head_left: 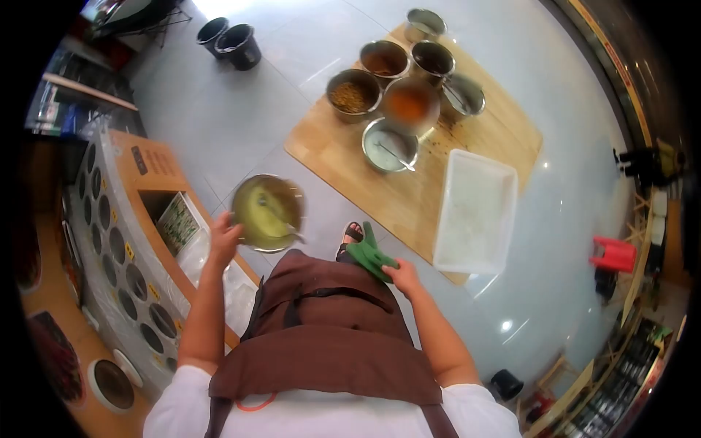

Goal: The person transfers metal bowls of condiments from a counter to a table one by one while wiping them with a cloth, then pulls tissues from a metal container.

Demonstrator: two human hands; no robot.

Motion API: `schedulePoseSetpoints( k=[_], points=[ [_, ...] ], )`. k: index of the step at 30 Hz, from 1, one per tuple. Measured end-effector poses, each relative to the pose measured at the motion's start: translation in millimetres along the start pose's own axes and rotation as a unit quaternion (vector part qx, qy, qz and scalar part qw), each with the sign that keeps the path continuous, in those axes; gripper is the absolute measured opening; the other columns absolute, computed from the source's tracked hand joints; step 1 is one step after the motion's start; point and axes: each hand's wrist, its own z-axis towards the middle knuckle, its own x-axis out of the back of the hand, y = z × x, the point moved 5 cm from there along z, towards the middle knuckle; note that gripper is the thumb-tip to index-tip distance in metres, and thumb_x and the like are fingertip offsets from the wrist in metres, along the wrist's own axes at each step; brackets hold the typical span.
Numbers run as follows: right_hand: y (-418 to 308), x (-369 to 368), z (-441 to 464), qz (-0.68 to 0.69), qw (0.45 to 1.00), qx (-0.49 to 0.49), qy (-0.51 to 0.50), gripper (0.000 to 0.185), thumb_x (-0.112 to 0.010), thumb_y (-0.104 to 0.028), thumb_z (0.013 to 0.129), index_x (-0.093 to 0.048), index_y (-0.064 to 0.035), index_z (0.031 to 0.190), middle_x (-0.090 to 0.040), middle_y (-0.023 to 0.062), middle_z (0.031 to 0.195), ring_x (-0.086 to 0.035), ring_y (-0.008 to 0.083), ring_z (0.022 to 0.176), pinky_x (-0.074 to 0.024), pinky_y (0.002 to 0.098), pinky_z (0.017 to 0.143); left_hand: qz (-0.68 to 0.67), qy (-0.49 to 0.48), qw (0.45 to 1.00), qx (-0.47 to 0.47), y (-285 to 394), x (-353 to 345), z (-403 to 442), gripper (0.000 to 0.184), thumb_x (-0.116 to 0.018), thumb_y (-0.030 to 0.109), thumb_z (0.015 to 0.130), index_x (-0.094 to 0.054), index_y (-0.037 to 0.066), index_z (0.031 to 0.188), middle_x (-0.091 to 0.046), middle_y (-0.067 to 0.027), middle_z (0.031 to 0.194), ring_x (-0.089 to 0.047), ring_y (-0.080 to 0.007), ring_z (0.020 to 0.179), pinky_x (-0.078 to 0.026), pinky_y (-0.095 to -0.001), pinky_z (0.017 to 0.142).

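My left hand (225, 237) grips the rim of a metal pot (293, 191) at its left side. Inside the pot are a pale yellow-green liquid and a spoon. My right hand (403, 276) is closed on a green cloth-like item (373, 255), whose exact kind I cannot make out. A wooden table (328, 165) bears several metal pots, among them one with white contents and a spoon (390, 145), one with brown bits (352, 95) and a blurred one with orange-red contents (410, 106). A white plastic tub (476, 212) lies on the table's right part.
A counter with rows of round holes (117, 248) runs along my left. Two black bins (239, 47) stand on the floor at the upper left. At the right are a red stool (613, 254) and shelves (632, 358). One sandalled foot (352, 233) shows below the table's edge.
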Motion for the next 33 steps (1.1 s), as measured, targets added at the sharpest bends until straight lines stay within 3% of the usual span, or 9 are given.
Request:
schedulePoseSetpoints(
  k=[5,8,11,15,20,24,26,29,33],
  points=[
    [-22,48,-11,0.192,0.966,0.048,0.165,0.034,-0.064,-0.029,0.082,-0.060,0.0008,0.097,-0.063,0.0103,0.086,-0.056,0.0153,0.079,-0.0449,0.0305,0.071,0.211,-0.174,0.962,-0.007,-19,-143,77,0.009,-0.051,0.002,0.076,-0.047,0.001,0.084,-0.045,-0.0010,0.070,-0.046,-0.0068,0.064,-0.040,-0.0260,0.048],
    [-20,68,-1,0.471,0.850,0.063,0.229,0.039,-0.063,-0.029,0.083,-0.057,0.0024,0.104,-0.061,0.0080,0.094,-0.055,0.0147,0.083,-0.0448,0.0283,0.074,0.397,-0.237,0.879,-0.118,-11,-211,102,0.019,-0.054,0.011,0.073,-0.054,0.004,0.090,-0.058,-0.0137,0.072,-0.057,-0.0262,0.065,-0.044,-0.0368,0.058],
    [-42,89,6,0.484,0.831,0.064,0.266,0.032,-0.058,-0.019,0.085,-0.054,0.0017,0.110,-0.059,0.0068,0.098,-0.055,0.0147,0.088,-0.0442,0.0267,0.079,0.455,-0.330,0.816,-0.135,-16,-264,123,0.026,-0.054,0.017,0.073,-0.055,0.006,0.097,-0.061,-0.0182,0.083,-0.058,-0.0369,0.075,-0.044,-0.0426,0.066],
    [-53,79,47,0.416,0.878,0.080,0.223,0.031,-0.059,-0.013,0.081,-0.055,0.0009,0.108,-0.057,0.0070,0.100,-0.054,0.0158,0.089,-0.0443,0.0284,0.079,0.473,-0.373,0.777,-0.184,-30,-312,143,0.026,-0.052,0.018,0.075,-0.053,0.007,0.098,-0.061,-0.0185,0.081,-0.058,-0.0383,0.079,-0.045,-0.0454,0.068],
    [-91,67,72,0.014,0.963,0.145,0.226,0.035,-0.060,-0.006,0.068,-0.051,0.0006,0.102,-0.046,0.0146,0.109,-0.050,0.0318,0.097,-0.0424,0.0379,0.081,0.587,-0.315,0.733,-0.140,-21,-334,143,0.022,-0.048,0.011,0.079,-0.050,0.005,0.101,-0.061,-0.0207,0.088,-0.059,-0.0374,0.084,-0.046,-0.0456,0.071],
    [-98,72,94,-0.144,0.954,0.112,0.238,0.037,-0.063,-0.009,0.068,-0.050,0.0000,0.101,-0.045,0.0191,0.104,-0.050,0.0357,0.094,-0.0442,0.0376,0.080,0.545,-0.263,0.766,-0.218,-43,-330,143,0.021,-0.047,0.008,0.079,-0.049,0.005,0.100,-0.061,-0.0196,0.084,-0.059,-0.0365,0.080,-0.046,-0.0459,0.069],
    [-97,79,96,-0.078,0.909,0.132,0.387,0.039,-0.065,-0.013,0.067,-0.051,-0.0018,0.101,-0.052,0.0164,0.102,-0.051,0.0375,0.093,-0.0438,0.0423,0.078,0.461,-0.274,0.787,-0.306,-37,-328,140,0.024,-0.046,0.003,0.078,-0.047,0.004,0.103,-0.061,-0.0190,0.080,-0.058,-0.0364,0.076,-0.046,-0.0462,0.067],
    [-61,61,123,0.079,0.965,-0.047,0.247,0.035,-0.066,-0.016,0.068,-0.054,-0.0002,0.096,-0.059,0.0194,0.095,-0.056,0.0386,0.088,-0.0451,0.0439,0.074,0.444,-0.317,0.805,-0.232,-46,-328,145,0.026,-0.046,0.002,0.078,-0.049,0.006,0.104,-0.060,-0.0194,0.080,-0.058,-0.0375,0.076,-0.045,-0.0465,0.067],
    [-36,25,116,0.077,0.954,-0.099,0.274,0.033,-0.065,-0.018,0.070,-0.058,0.0016,0.095,-0.062,0.0233,0.091,-0.058,0.0386,0.087,-0.0456,0.0426,0.074,0.320,-0.254,0.884,-0.226,-54,-330,142,0.026,-0.047,0.003,0.079,-0.054,0.008,0.104,-0.060,-0.0191,0.082,-0.056,-0.0388,0.078,-0.044,-0.0461,0.068]
  ],
)
